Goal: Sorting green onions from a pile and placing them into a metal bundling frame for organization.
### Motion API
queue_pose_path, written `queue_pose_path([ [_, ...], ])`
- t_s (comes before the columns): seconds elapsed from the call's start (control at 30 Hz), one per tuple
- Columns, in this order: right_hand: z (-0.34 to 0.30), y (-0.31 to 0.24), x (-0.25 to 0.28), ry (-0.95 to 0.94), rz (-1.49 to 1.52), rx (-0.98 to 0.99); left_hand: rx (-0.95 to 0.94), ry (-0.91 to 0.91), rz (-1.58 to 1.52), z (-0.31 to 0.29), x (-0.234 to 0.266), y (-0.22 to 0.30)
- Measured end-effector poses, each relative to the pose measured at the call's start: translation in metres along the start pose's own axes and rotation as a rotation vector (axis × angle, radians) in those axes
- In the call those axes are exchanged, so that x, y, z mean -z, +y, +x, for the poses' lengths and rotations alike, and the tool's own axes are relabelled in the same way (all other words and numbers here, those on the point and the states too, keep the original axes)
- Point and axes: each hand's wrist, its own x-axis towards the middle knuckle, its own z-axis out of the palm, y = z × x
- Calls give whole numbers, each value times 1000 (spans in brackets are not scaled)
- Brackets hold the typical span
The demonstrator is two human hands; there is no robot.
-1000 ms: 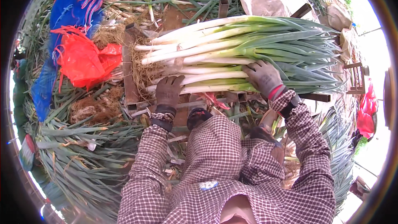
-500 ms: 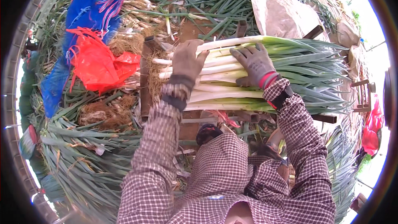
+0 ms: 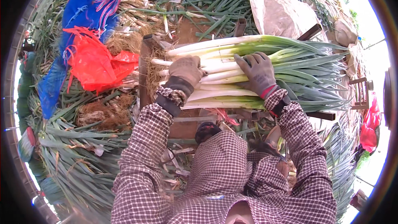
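Note:
A row of long green onions [image 3: 224, 77] lies sideways in a metal rack, white stems and hairy roots to the left, green leaves to the right. My left hand [image 3: 185, 71], in a dirty work glove, is closed around white stems near the root end. Farther right my right hand [image 3: 257, 72], in a grey glove, bends its fingers over the stalks where white turns green; its thumb is partly hidden. Beyond the hands, the farthest stalks [image 3: 248, 40] lie untouched. What is under the palms is hidden.
The rack's metal end plate [image 3: 144, 74] stands at the roots, and posts [image 3: 239, 27] rise on the far side. Red plastic bags [image 3: 97, 64] and blue netting [image 3: 81, 10] lie left. Piled green onions [image 3: 83, 153] surround me. A pale sack [image 3: 277, 12] lies beyond the rack.
My left hand has come nearer to me, off the far stalks, and its fingers have curled closed. My right hand has shifted slightly nearer too. More of the far stalks now shows.

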Motion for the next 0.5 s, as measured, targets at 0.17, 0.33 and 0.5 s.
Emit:
queue_pose_path([
  [0.17, 2, 8, 14, 68, 9, -85, -38, 188, 242, -7, -1, -20],
  [0.33, -8, 13, 10, 80, 41, -44, -270, 958, 481, -44, 20, -138],
  [0.5, -20, 10, 2, 161, 44, -13, 519, 647, 701, -128, 130, -209],
])
